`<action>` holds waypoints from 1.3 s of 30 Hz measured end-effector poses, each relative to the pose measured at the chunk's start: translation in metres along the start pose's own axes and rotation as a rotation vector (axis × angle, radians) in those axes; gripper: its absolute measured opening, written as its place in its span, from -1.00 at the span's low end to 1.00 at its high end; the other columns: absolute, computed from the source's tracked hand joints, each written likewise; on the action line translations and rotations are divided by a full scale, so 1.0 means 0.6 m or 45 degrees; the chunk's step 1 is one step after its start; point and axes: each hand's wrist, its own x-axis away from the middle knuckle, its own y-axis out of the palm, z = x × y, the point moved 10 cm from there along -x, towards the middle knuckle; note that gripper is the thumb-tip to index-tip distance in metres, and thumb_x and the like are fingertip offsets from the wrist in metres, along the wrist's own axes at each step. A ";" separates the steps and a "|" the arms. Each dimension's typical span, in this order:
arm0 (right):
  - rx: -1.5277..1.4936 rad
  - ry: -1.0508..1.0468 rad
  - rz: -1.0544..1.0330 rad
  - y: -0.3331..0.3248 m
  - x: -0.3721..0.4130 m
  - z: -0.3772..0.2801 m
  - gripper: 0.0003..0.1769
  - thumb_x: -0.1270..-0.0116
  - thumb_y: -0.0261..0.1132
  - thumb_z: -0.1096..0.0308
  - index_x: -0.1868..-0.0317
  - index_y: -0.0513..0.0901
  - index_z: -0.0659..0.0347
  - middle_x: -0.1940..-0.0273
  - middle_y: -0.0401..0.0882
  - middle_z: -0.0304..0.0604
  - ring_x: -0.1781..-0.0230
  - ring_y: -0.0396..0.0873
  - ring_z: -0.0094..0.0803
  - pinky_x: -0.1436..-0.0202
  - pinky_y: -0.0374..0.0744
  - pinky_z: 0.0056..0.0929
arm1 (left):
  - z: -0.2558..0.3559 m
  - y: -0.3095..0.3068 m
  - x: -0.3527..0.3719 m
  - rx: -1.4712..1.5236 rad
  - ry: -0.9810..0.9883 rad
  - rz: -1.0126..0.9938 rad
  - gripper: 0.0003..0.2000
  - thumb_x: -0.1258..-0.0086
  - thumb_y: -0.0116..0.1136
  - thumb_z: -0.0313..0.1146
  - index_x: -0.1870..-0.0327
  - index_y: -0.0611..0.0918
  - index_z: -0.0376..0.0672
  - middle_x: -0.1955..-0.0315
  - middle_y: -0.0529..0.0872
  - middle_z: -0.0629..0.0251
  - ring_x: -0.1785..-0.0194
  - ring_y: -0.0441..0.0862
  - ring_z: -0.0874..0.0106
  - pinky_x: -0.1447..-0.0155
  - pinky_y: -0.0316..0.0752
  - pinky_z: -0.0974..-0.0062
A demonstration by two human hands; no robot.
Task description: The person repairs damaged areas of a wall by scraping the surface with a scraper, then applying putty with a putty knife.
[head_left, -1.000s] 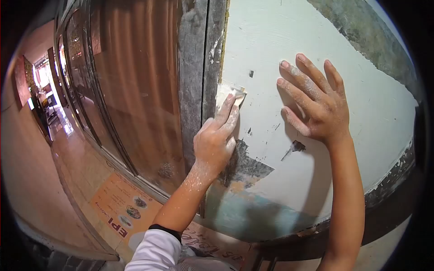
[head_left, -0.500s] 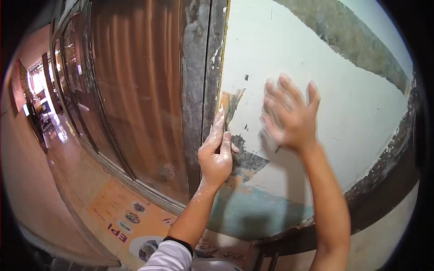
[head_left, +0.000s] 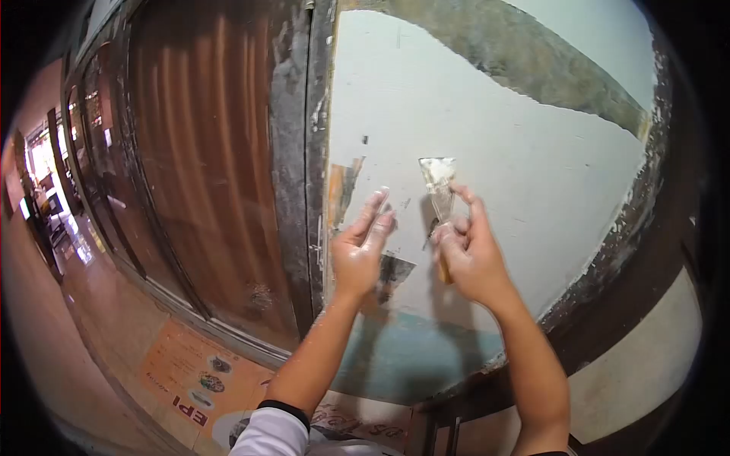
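Over on the left, a rust-brown curtain hangs in folds behind glass, right beside a weathered dark frame post. Down below, an orange floor sticker shows red lettering and round pictures. Far left, a bright corridor runs off into the distance.

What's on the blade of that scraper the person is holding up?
Whitish paste smears the wide tip of the scraper. The right hand wraps its handle, so that part is mostly hidden.
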 end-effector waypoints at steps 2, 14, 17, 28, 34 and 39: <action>0.166 -0.014 0.072 -0.068 -0.010 -0.010 -0.40 -0.55 0.12 0.57 -0.56 0.29 0.24 0.20 0.66 -0.04 0.23 0.67 -0.34 0.05 0.63 -0.35 | 0.030 -0.007 -0.011 -0.195 0.207 0.002 -0.57 -0.63 0.16 -0.48 -0.46 0.53 -0.36 -0.44 0.60 0.13 -0.36 0.64 0.33 -0.51 0.42 0.37; 1.194 -0.193 0.950 -0.471 0.043 -0.165 -0.50 -0.64 0.11 0.26 -0.51 0.50 0.10 -0.16 0.68 0.31 -0.17 0.64 0.26 -0.24 0.58 -0.02 | 0.183 0.186 -0.135 -1.488 0.917 0.031 -0.37 -0.50 0.27 -0.06 -0.52 0.50 -0.16 -0.68 0.19 0.01 -0.70 0.07 -0.15 -0.63 0.02 -0.22; 1.263 -0.159 0.961 -0.527 0.049 -0.159 -0.51 -0.65 0.10 0.20 -0.49 0.53 0.08 -0.16 0.68 0.27 -0.21 0.62 0.26 -0.28 0.57 -0.01 | 0.202 0.248 -0.177 -1.618 0.840 0.049 -0.18 -0.50 0.20 0.16 -0.68 0.27 -0.05 -0.74 -0.02 0.11 -0.74 -0.14 -0.18 -0.61 -0.17 -0.45; 1.114 -0.162 0.950 -0.579 0.037 -0.126 -0.51 -0.58 0.14 0.23 -0.46 0.58 0.00 0.07 0.71 0.37 -0.05 0.66 0.33 -0.15 0.60 0.07 | 0.157 0.259 -0.170 -1.787 1.294 0.293 -0.16 -0.45 0.13 0.33 -0.67 0.33 0.10 -0.73 0.08 0.25 -0.76 -0.13 -0.09 -0.64 -0.22 -0.39; 1.108 -0.040 0.919 -0.585 0.020 -0.109 -0.54 -0.60 0.14 0.24 -0.43 0.60 0.07 -0.14 0.67 0.31 -0.12 0.67 0.25 -0.22 0.60 -0.12 | 0.152 0.250 -0.172 -1.719 1.329 0.325 -0.25 -0.48 0.14 0.20 -0.64 0.38 0.12 -0.72 0.14 0.32 -0.76 -0.09 -0.03 -0.67 -0.23 -0.31; 1.060 -0.325 1.032 -0.573 0.023 -0.114 -0.69 -0.56 0.14 0.28 -0.06 0.73 0.27 0.15 0.71 0.33 0.10 0.64 0.39 0.00 0.58 0.15 | 0.150 0.246 -0.171 -1.690 1.392 0.335 -0.27 -0.48 0.15 0.17 -0.65 0.38 0.14 -0.72 0.14 0.37 -0.77 -0.08 0.01 -0.69 -0.26 -0.27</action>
